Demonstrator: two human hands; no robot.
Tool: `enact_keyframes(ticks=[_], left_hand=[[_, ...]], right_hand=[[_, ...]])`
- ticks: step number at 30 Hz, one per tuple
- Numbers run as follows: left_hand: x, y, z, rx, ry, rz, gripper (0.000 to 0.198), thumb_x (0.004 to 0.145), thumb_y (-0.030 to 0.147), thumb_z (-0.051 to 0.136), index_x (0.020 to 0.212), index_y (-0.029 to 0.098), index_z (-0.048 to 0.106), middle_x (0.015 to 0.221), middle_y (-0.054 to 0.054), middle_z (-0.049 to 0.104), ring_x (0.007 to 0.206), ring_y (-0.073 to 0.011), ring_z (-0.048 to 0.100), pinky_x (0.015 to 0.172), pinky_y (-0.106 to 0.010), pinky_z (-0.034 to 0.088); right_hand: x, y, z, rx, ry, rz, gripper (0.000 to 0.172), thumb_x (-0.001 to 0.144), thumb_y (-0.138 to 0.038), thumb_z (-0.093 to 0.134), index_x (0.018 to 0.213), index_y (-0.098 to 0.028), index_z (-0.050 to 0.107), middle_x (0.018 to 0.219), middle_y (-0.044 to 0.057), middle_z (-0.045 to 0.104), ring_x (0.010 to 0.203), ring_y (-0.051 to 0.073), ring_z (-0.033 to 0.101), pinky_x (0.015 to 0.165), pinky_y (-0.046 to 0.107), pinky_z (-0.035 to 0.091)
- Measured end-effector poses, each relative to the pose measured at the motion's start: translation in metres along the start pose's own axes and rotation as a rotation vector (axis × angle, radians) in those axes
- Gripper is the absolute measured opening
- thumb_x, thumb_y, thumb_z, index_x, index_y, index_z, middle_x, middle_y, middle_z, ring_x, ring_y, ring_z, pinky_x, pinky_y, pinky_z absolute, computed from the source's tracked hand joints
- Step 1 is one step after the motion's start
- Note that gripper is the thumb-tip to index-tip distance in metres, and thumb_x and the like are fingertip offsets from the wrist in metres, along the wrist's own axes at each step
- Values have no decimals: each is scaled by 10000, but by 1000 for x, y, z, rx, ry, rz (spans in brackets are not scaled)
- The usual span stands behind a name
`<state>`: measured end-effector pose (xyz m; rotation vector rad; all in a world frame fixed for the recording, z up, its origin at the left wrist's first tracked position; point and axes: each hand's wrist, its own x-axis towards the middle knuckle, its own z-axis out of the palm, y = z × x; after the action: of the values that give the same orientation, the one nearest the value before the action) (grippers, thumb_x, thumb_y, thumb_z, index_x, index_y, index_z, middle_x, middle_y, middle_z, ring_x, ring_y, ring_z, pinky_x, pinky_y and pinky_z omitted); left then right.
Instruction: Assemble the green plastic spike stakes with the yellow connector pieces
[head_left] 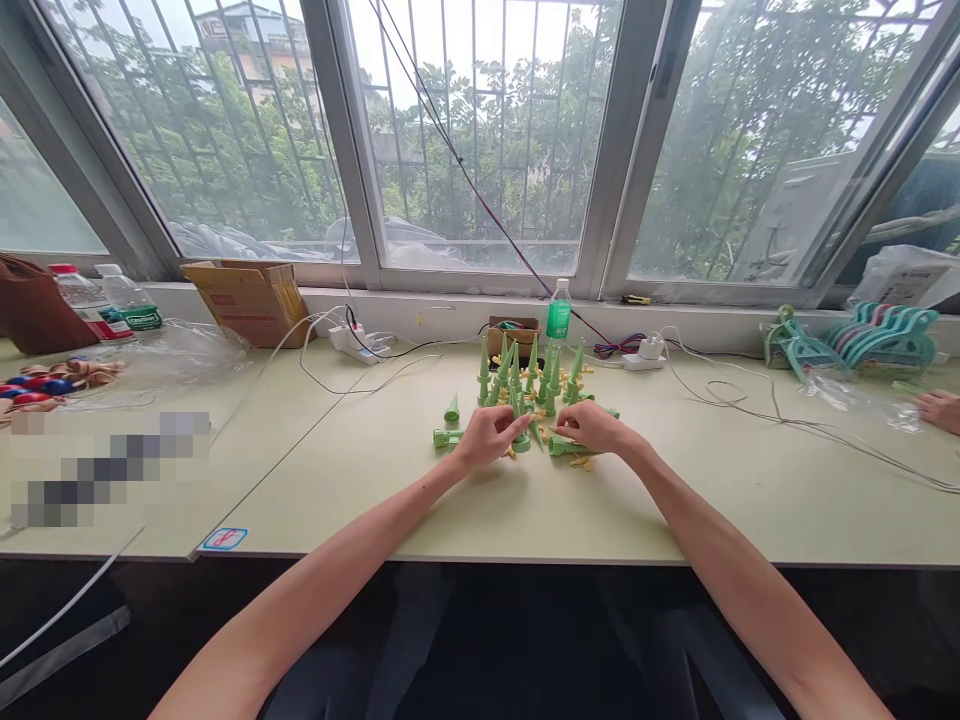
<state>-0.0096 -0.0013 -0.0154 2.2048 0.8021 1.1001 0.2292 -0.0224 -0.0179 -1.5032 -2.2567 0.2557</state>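
Observation:
My left hand (487, 437) is closed on a green plastic plant-watering spike (519, 440), which stands point up on the table. To its right, my right hand (592, 427) has its fingers pinched together low over the pile; what they grip, if anything, is too small to make out. Beneath those fingers lies another green spike (566, 447) on its side. Several green spikes (504, 370) stand upright behind both hands. Small yellow valve pieces (581, 462) lie scattered among them. Left of my left hand are a short green cone (451, 410) and a lying green tube (444, 438).
Behind the spikes stand a small cardboard box (525, 325) and a green-labelled bottle (559, 312). Power strips (360, 343) and cables (739, 395) run along the back. Teal hangers (885, 340) lie at right, near another person's hand (940, 410). A carton (244, 300) stands left.

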Motion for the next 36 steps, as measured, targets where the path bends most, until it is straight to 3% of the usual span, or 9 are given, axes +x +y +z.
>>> enact_keyframes(ticks=[6, 12, 17, 23, 30, 36], left_hand=[[2, -3, -1, -24, 71, -65, 483, 833, 536, 556, 567, 175, 376, 501, 51, 371, 475, -72, 320, 466, -219, 254], [1, -4, 1, -122, 51, -109, 393, 826, 518, 585, 685, 166, 481, 497, 42, 470, 447, -80, 409, 442, -209, 288], [1, -4, 1, -166, 58, -136, 380, 818, 513, 599, 703, 169, 481, 494, 42, 481, 437, -83, 432, 432, -205, 305], [1, -4, 1, -177, 68, -139, 430, 804, 533, 600, 655, 188, 390, 479, 53, 460, 428, -81, 436, 422, -200, 304], [0, -2, 2, -200, 71, -156, 437, 807, 542, 599, 662, 191, 384, 488, 49, 461, 429, -79, 418, 412, -203, 300], [0, 0, 1, -226, 54, -148, 404, 811, 542, 600, 709, 180, 455, 498, 43, 483, 443, -92, 458, 418, -206, 327]], right_hand=[[-2, -19, 1, 104, 223, -57, 286, 886, -395, 515, 725, -171, 590, 518, -33, 479, 492, 96, 392, 541, 240, 335], [0, -40, 7, 274, 323, -94, 286, 909, -421, 483, 792, -178, 578, 694, 32, 630, 545, 116, 497, 540, 250, 419], [1, -49, 11, 358, 389, -109, 273, 911, -425, 492, 828, -185, 590, 774, 52, 659, 676, 154, 594, 604, 274, 496], [1, -52, 17, 433, 406, -136, 232, 895, -412, 544, 844, -191, 592, 779, 39, 678, 701, 163, 636, 674, 295, 519], [1, -54, 19, 432, 429, -97, 215, 870, -410, 571, 845, -197, 593, 749, 28, 672, 644, 158, 616, 657, 303, 513], [1, -53, 19, 449, 410, -137, 291, 899, -386, 549, 1138, -222, 572, 761, 18, 675, 676, 166, 620, 696, 313, 519]])
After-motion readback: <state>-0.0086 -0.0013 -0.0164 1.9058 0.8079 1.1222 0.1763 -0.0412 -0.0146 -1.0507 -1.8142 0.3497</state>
